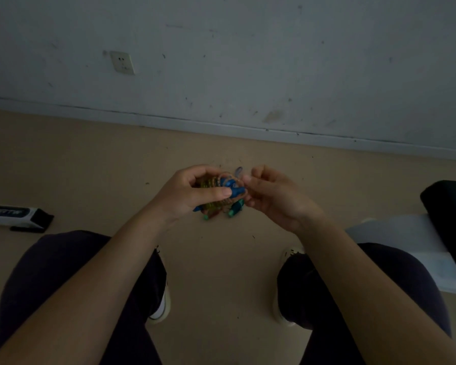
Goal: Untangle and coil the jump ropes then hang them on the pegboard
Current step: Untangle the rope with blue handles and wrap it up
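Note:
A small bundle of jump ropes [216,204] hangs in the air above the floor, between my knees. It shows yellowish coiled cord, a blue handle [233,189] and green handles [234,209] poking out below. My left hand [192,193] is closed around the bundle, thumb pressed on the blue handle. My right hand [271,191] sits against the bundle's right side, its fingertips pinching a thin loop of cord [239,172] at the top. No pegboard is in view.
Beige floor [221,259] with small dark specks lies below. A white wall [248,61] with a socket [122,62] stands ahead. A black-and-white box [16,216] lies at left. A dark object [450,219] on a white surface [406,241] is at right.

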Demonstrator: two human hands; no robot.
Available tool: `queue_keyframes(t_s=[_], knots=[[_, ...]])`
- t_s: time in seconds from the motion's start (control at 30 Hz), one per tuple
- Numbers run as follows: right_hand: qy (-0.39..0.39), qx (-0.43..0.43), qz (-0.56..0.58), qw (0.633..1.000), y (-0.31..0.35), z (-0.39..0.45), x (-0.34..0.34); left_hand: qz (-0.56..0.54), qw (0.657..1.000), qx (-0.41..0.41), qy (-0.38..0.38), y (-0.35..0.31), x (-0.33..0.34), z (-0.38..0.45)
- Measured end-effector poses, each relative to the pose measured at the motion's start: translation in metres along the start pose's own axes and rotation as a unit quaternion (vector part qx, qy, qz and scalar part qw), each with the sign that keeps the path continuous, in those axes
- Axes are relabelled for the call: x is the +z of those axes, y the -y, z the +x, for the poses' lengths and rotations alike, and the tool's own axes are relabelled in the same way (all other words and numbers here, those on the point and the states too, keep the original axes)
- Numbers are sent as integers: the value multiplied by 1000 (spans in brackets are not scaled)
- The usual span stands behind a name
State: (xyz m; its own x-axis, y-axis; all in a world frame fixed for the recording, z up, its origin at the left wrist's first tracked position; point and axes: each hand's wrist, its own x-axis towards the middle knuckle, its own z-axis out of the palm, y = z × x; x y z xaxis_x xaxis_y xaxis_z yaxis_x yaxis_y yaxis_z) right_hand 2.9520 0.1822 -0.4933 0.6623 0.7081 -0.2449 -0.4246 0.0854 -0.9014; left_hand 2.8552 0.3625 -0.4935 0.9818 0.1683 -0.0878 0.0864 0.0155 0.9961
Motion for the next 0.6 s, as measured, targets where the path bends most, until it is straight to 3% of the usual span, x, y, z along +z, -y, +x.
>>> queue_keyframes(t_s=[0.17,0.33,0.47,0.53,0.6], knots=[[32,18,-21,999,8,-3,-6,23,999,-6,-24,-1,-3,1],[64,33,-247,966,14,-9,-14,71,997,-17,-26,3,-3,0],[55,23,-342,938,14,-11,-18,64,996,-34,-46,3,-5,2],[36,4,-325,945,13,-10,-17,67,995,-42,-53,2,-7,2],[-1,-12,-189,982,14,-8,-17,65,996,-52,-36,1,-5,3]])
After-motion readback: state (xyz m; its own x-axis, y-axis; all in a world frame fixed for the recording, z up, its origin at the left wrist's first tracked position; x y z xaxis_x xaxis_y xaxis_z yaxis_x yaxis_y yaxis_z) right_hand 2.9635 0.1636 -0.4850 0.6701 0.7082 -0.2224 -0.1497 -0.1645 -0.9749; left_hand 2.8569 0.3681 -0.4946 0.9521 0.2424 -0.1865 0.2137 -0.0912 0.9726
